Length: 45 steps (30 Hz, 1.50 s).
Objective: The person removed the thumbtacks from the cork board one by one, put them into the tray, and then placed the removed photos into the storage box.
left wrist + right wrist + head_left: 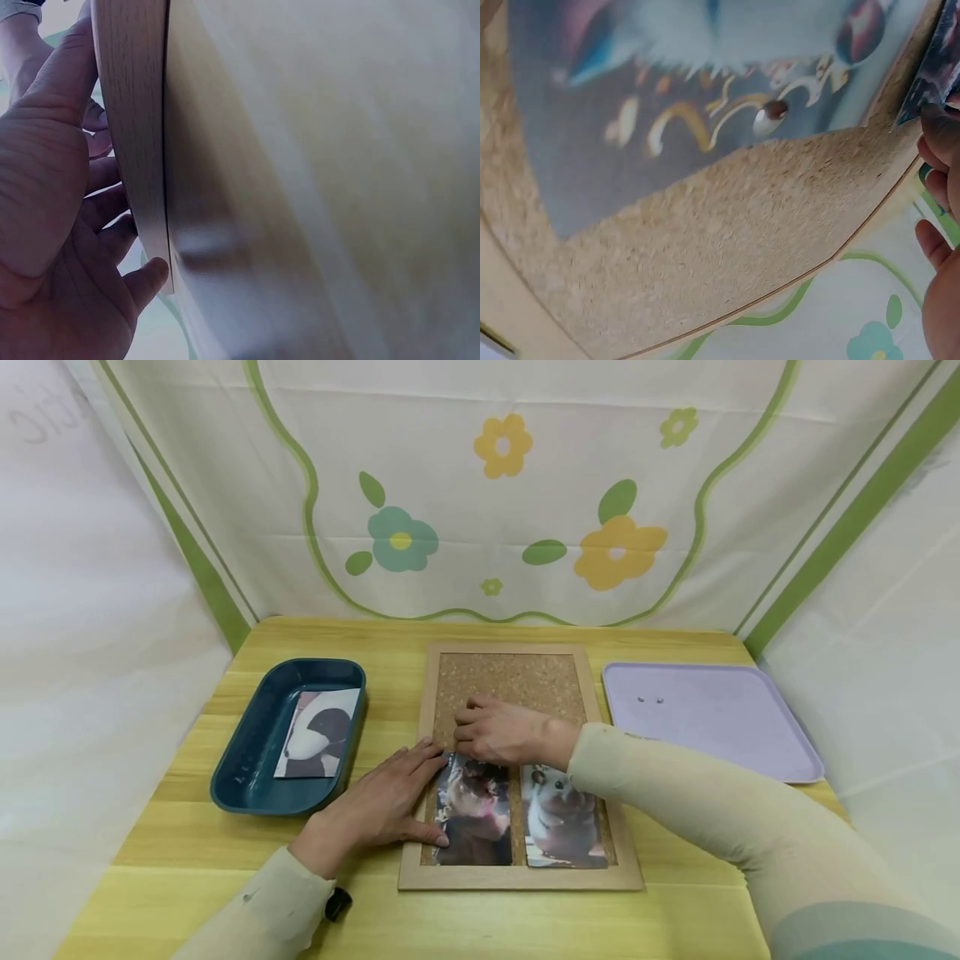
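A wood-framed cork board (510,681) lies on the table with two animal photos on its lower half, a dark left photo (476,827) and a right photo (564,831). My left hand (386,802) rests with extended fingers on the frame's left edge, its thumb at the left photo. My right hand (501,731) is at the top of the left photo, fingers bent. The right wrist view has a fingertip touching that photo's corner; whether anything is pinched is hidden. A shiny round thumbtack (771,117) sits near the right photo's top edge.
A dark teal tub (251,768) on the left holds another animal photo (322,735). To the right lies a lilac tray (720,718) bearing two small shiny tacks (659,700). A white flowered curtain (480,485) hangs behind the wooden table (517,927).
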Available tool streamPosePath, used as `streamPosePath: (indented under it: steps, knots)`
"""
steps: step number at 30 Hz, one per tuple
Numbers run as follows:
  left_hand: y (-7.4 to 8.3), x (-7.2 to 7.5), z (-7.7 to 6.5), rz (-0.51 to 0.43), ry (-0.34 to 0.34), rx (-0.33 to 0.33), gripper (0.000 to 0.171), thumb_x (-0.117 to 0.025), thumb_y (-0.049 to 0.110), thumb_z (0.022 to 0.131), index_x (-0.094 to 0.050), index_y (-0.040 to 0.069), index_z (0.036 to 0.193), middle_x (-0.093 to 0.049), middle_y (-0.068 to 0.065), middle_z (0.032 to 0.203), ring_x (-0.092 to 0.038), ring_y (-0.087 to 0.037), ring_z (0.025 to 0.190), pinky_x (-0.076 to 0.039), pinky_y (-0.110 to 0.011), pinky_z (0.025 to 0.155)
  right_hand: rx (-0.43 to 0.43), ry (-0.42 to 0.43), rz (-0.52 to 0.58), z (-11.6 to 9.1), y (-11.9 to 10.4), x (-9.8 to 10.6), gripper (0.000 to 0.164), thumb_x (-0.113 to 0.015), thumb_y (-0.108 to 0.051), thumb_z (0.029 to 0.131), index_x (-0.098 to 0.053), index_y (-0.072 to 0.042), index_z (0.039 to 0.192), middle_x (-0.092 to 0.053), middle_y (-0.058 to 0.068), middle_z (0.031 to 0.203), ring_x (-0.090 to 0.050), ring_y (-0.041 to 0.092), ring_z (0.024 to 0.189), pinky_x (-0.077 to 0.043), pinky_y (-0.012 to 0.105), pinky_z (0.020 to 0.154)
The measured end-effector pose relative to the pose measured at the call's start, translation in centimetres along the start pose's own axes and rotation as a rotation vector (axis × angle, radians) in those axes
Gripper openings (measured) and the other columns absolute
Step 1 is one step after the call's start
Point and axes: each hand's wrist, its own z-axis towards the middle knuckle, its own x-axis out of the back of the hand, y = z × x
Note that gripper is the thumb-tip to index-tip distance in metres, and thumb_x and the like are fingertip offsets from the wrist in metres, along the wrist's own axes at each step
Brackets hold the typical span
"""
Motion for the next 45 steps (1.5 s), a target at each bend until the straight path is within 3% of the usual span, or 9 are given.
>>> streamPosePath:
  steps: [10,20,38,45]
  knots:
    - [0.0,0.0,0.0,-0.006,-0.002,0.001,0.117,-0.071,0.081,0.080,-0.037,0.006,0.163,-0.031,-0.014,0.172,-0.018,-0.031,0.163,-0.026,-0.054,0.129,0.057,0.009,-0.011,0.1,0.2,-0.1,0.024,-0.053,-0.030,0.108,-0.074,-0.019,0.109,-0.071,-0.007,0.107,-0.055,0.018,0.100,-0.047,0.038,0.096]
    - [0.0,-0.1,0.1,-0.008,-0.009,0.006,0.117,-0.070,0.082,0.080,-0.037,0.007,0.163,-0.031,-0.013,0.172,-0.018,-0.030,0.163,-0.025,-0.054,0.130,0.056,0.004,-0.032,0.2,0.3,-0.2,0.026,-0.052,-0.032,0.108,-0.074,-0.019,0.110,-0.071,-0.007,0.107,-0.054,0.018,0.099,-0.048,0.039,0.094]
    - [0.1,0.0,0.2,-0.007,-0.019,0.017,0.116,-0.073,0.079,0.081,-0.038,0.006,0.163,-0.031,-0.014,0.172,-0.019,-0.032,0.163,-0.025,-0.053,0.130,0.019,-0.127,-0.032,0.8,-0.1,0.8,0.022,-0.056,-0.030,0.107,-0.076,-0.021,0.111,-0.071,-0.008,0.106,-0.051,0.015,0.095,-0.046,0.033,0.085]
    - [0.1,0.0,0.1,-0.002,-0.024,0.021,0.116,-0.072,0.080,0.081,-0.038,0.006,0.163,-0.031,-0.014,0.172,-0.019,-0.032,0.163,-0.025,-0.053,0.130,-0.016,-0.139,0.036,0.9,0.0,0.9,0.020,-0.059,-0.028,0.105,-0.077,-0.022,0.110,-0.072,-0.009,0.108,-0.052,0.015,0.096,-0.048,0.033,0.084]
